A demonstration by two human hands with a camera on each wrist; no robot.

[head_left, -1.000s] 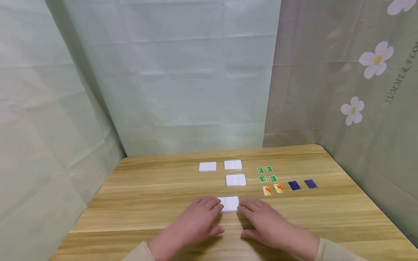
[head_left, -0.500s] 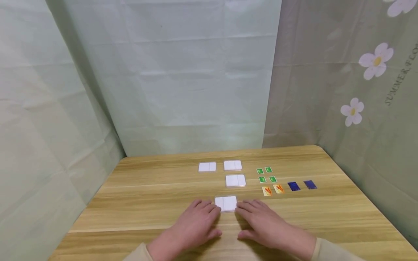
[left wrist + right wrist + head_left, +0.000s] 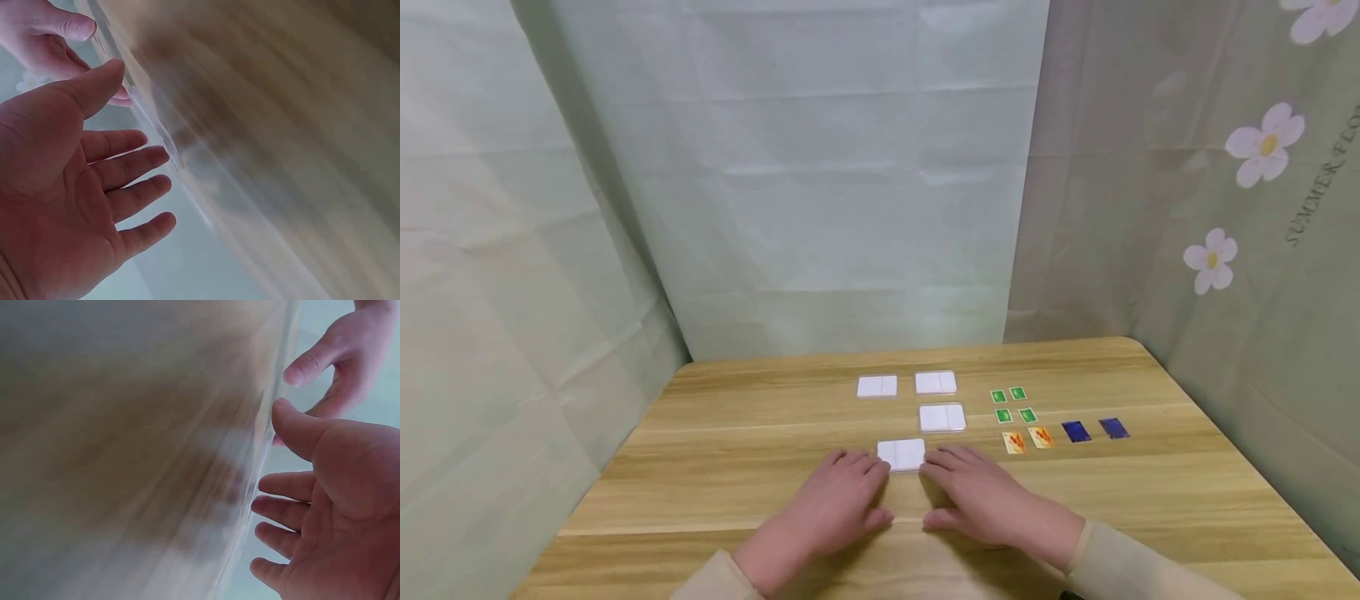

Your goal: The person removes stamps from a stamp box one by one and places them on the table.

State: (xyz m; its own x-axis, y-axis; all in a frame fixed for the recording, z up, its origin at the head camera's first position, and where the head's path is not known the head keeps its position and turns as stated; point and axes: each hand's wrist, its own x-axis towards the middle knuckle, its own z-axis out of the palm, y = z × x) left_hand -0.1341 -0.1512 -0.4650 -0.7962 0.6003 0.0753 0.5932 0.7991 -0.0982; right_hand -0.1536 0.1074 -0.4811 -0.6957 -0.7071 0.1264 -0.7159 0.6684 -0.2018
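Nearest us, our left hand [image 3: 835, 504] and right hand [image 3: 985, 500] lie flat and open on the table [image 3: 715, 467], straight fingertips touching the left and right edges of a small white case [image 3: 902, 455] that lies flat between them, gripping nothing. We judge the case light, stiff and slick, apt to skate on the wood, so it is best pinched by its two short edges. Farther off lie three more white cases [image 3: 942, 417], then green cards [image 3: 1012, 404], orange cards [image 3: 1027, 439] and blue cards [image 3: 1094, 430].
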